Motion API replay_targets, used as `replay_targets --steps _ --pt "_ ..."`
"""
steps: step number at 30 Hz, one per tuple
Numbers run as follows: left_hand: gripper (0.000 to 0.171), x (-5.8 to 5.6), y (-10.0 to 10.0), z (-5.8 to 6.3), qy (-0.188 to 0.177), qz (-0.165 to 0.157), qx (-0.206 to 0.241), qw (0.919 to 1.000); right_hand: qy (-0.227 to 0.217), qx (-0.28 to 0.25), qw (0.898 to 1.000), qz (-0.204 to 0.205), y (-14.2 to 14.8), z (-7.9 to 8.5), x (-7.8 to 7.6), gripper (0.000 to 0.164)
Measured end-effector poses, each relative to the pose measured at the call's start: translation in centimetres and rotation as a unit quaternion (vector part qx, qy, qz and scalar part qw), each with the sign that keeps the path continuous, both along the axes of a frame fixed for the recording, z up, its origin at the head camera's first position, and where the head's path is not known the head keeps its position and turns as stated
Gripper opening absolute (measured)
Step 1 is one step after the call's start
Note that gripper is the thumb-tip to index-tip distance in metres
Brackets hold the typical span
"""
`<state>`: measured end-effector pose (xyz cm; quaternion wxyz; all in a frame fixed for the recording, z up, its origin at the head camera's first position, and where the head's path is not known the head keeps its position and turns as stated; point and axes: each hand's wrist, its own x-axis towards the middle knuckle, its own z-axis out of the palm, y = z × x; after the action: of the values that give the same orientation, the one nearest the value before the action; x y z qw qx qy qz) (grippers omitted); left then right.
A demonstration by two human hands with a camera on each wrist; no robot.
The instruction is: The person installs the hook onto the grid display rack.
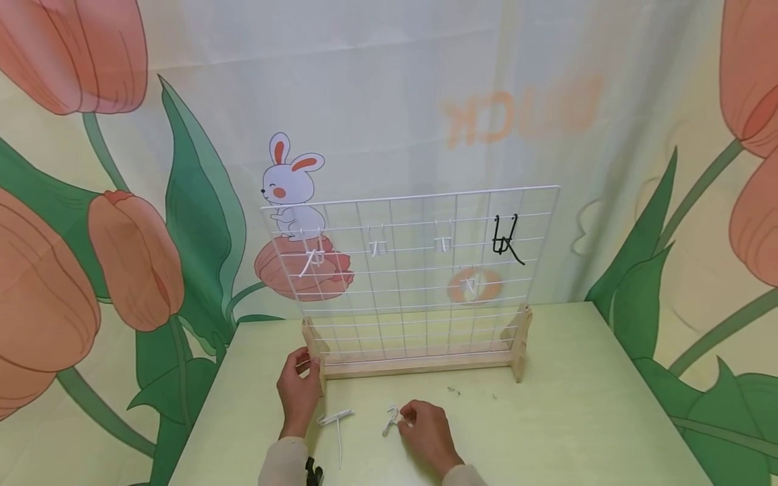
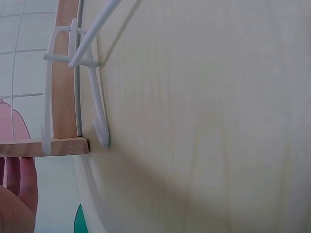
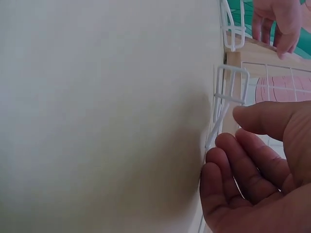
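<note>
A white wire grid rack (image 1: 410, 263) stands in a wooden base (image 1: 419, 365). My left hand (image 1: 298, 388) touches the outer side of its left wooden foot (image 2: 46, 147), fingers fairly straight in the left wrist view. On the table in front lies a larger white wire hook (image 1: 338, 420). To its right is a smaller white wire hook (image 1: 390, 420). My right hand (image 1: 428, 432) is beside that smaller hook; in the right wrist view the thumb and bent fingers stand apart, close to the hook's prong (image 3: 218, 124), without a visible pinch on it.
White hooks (image 1: 313, 256) and a black hook (image 1: 506, 241) hang on the grid. Tiny dark bits (image 1: 454, 391) lie on the table (image 1: 577, 418) before the base. A black object (image 1: 313, 471) shows by the left sleeve. Printed fabric (image 1: 389, 101) hangs behind.
</note>
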<state>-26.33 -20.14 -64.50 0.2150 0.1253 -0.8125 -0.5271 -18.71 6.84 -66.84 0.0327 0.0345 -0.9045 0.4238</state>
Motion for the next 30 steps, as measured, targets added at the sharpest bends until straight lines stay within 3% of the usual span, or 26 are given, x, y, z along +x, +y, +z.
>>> replay_targets --steps 11,30 --pt "0.030 0.09 -0.03 -0.16 0.010 -0.003 -0.004 0.9999 0.012 0.001 1.000 0.026 -0.41 -0.48 0.49 0.017" --pt "0.027 0.12 0.23 -0.45 0.015 0.007 -0.009 0.9998 0.020 -0.019 1.000 0.016 -0.53 -0.06 0.46 0.020"
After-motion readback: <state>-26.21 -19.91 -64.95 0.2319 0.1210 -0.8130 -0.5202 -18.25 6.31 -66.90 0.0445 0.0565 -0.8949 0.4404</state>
